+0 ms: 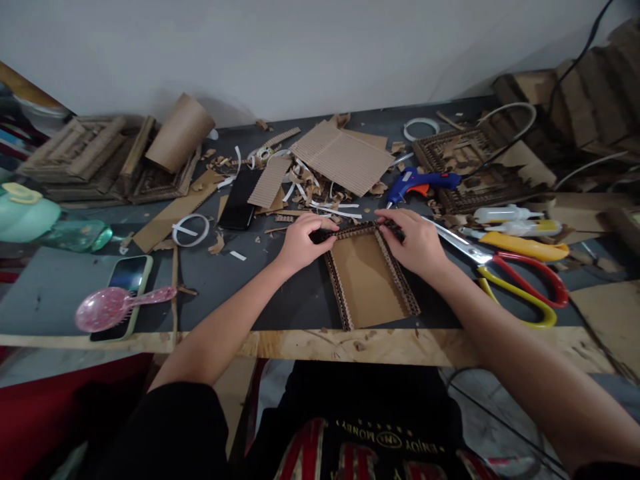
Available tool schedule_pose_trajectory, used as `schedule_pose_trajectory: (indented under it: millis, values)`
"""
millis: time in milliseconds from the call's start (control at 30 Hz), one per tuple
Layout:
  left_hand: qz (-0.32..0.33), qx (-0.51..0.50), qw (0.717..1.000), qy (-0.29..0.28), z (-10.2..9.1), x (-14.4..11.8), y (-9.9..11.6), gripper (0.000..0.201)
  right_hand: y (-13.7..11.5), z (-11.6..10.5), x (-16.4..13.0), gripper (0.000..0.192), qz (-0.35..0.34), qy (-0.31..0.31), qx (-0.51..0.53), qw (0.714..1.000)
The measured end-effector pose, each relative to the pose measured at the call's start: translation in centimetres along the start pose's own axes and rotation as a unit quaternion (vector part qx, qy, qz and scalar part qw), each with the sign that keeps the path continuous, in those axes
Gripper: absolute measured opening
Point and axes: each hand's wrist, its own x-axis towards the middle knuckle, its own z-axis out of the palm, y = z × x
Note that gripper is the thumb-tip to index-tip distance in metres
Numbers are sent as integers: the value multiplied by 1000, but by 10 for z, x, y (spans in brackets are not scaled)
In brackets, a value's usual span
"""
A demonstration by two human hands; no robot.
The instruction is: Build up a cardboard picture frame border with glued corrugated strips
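In front of me lies a rectangular cardboard tray (369, 283) with corrugated strips standing along its two long sides. A corrugated cardboard strip (356, 230) runs across its far end. My left hand (307, 241) pinches this strip at the far left corner, thumb and fingers closed around it. At the far right corner my right hand (414, 241) has its fingers closed on the other end of the strip. A blue glue gun (420, 183) lies just beyond my right hand. Large scissors (500, 263) with red and yellow handles rest to its right.
Cardboard sheets (345, 153) and paper scraps litter the back. Behind my left hand is a black phone (237, 212). At left are a pink hairbrush (107, 310) on another phone, a tape ring (191, 230) and a green bottle (75, 230). A yellow cutter (525, 245) lies right.
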Motion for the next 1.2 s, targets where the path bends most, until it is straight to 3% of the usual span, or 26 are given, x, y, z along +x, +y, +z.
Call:
schedule_pose_trajectory:
  millis: [300, 600, 733, 867, 1000, 1100, 1167, 1200]
  values:
    - [6, 27, 1000, -7, -4, 1, 4, 11, 1, 1, -1, 28, 6, 21, -4, 1000]
    - [88, 150, 985, 9, 4, 1, 46, 36, -18, -11, -1, 28, -50, 51, 44, 996]
    - [85, 165, 982, -23, 11, 3, 60, 29, -26, -21, -2, 30, -73, 28, 57, 995]
    - [36, 99, 992, -74, 10, 8, 67, 19, -35, -23, -3, 29, -69, 5, 85, 994]
    - [-105, -103, 983, -112, 8, 6, 66, 22, -34, -39, -7, 39, -9, -15, 82, 997]
    - [-190, -206, 955, -97, 7, 0, 63, 25, -22, -71, -26, 44, 71, 5, -72, 995]
    - [-215, -214, 951, -52, 8, -3, 60, 24, -10, -97, -49, 43, 160, -51, -195, 966]
    - [-222, -210, 952, -30, 9, -4, 58, 24, -4, -109, -61, 45, 224, -77, -258, 937]
